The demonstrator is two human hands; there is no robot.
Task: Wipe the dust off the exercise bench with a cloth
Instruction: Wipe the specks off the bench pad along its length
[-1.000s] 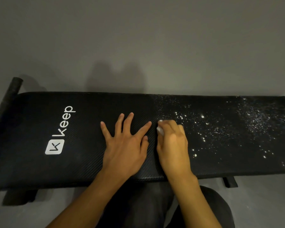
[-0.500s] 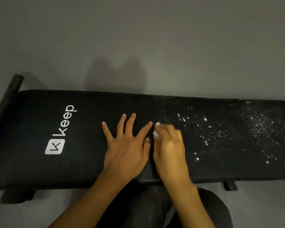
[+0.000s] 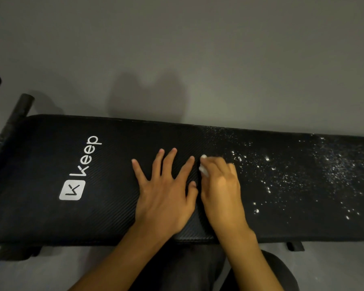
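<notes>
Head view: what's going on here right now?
A person is wiping a black exercise bench. The left hand rests flat, fingers spread, on the clean stretch right of the Keep logo. The right hand grips a small white cloth at the edge of the dust, which covers the bench's right end.

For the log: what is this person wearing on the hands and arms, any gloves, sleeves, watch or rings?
The left hand and right hand are bare: no gloves, and no rings show, though the right one is slightly blurred. The left forearm and right forearm are uncovered down to the frame edge, with no sleeve, watch or band.
</notes>
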